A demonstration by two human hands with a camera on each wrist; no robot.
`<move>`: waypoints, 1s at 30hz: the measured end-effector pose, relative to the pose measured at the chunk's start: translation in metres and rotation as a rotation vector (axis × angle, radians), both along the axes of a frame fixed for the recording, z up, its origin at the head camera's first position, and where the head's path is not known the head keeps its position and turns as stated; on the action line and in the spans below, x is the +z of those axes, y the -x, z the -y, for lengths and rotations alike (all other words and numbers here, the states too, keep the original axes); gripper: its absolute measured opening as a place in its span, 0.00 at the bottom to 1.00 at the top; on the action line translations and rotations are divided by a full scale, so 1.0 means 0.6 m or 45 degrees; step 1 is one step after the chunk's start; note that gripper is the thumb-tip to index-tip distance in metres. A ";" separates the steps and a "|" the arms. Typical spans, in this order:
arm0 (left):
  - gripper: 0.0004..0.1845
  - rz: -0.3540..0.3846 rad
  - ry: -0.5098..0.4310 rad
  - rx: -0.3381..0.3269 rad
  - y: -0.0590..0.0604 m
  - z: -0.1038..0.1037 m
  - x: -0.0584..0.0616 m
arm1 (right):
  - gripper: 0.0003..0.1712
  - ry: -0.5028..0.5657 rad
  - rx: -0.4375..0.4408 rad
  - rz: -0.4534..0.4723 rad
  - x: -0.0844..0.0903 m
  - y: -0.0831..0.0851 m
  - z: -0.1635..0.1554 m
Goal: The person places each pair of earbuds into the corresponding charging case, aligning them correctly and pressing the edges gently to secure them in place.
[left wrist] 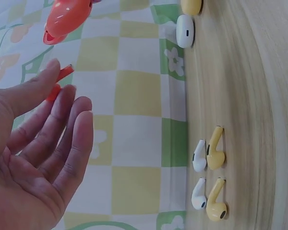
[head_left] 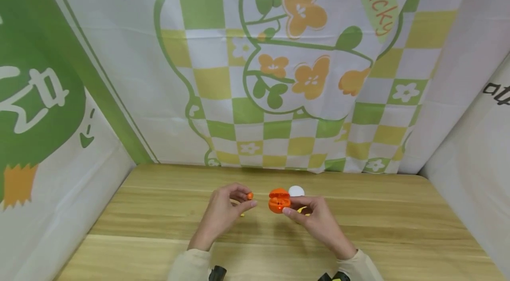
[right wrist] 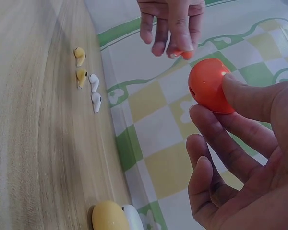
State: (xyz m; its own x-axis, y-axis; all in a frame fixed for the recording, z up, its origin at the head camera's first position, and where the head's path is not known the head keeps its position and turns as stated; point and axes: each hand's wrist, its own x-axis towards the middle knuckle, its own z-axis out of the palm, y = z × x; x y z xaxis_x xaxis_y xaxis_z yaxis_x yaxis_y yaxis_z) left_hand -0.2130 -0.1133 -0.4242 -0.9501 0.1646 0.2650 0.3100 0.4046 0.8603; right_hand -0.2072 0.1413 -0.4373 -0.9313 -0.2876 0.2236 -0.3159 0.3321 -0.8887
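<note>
My left hand [head_left: 223, 212] pinches a small orange earbud [head_left: 249, 195] between thumb and fingers. Its orange stem [left wrist: 65, 73] juts out past the thumb in the left wrist view. A round, glossy orange earbud charging case [head_left: 279, 208] is in my right hand [head_left: 320, 221], gripped by thumb and fingers at its right side. The case's lid [head_left: 279, 192] stands raised, and its inside faces me in the head view. Hand and case are a short gap apart, both held above the table. The right wrist view shows the case [right wrist: 209, 86] from its outer shell.
On the wooden table [head_left: 159, 210] lie two white earbuds [left wrist: 199, 155] and two yellow earbuds [left wrist: 216, 155], in pairs. A white case [left wrist: 185, 31] and a yellow case [right wrist: 109, 216] sit close together, beyond my right hand. A patterned curtain [head_left: 279, 139] hangs behind the table's far edge.
</note>
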 end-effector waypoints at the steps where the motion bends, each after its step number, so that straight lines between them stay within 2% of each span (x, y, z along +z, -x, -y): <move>1: 0.09 0.001 -0.017 0.006 -0.001 -0.001 0.001 | 0.13 0.002 0.004 -0.006 0.000 0.000 0.000; 6: 0.09 -0.018 -0.069 0.021 -0.004 -0.002 0.004 | 0.14 -0.005 -0.003 -0.001 0.000 -0.001 0.002; 17: 0.09 -0.057 -0.141 -0.009 -0.005 -0.004 0.007 | 0.14 -0.015 0.008 0.011 0.000 -0.001 0.003; 26: 0.09 -0.109 -0.148 0.006 -0.007 -0.010 0.012 | 0.12 -0.005 0.016 -0.002 -0.004 0.000 0.007; 30: 0.09 -0.103 -0.135 0.006 -0.008 -0.010 0.012 | 0.12 0.003 0.024 0.007 -0.005 0.000 0.008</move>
State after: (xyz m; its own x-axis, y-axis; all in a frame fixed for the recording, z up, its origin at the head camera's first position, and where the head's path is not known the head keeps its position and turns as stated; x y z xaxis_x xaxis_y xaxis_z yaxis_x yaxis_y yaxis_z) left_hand -0.2082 -0.1075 -0.4168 -0.9255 0.1274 0.3566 0.3787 0.3142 0.8706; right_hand -0.2071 0.1363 -0.4404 -0.9270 -0.3044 0.2191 -0.3171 0.3241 -0.8913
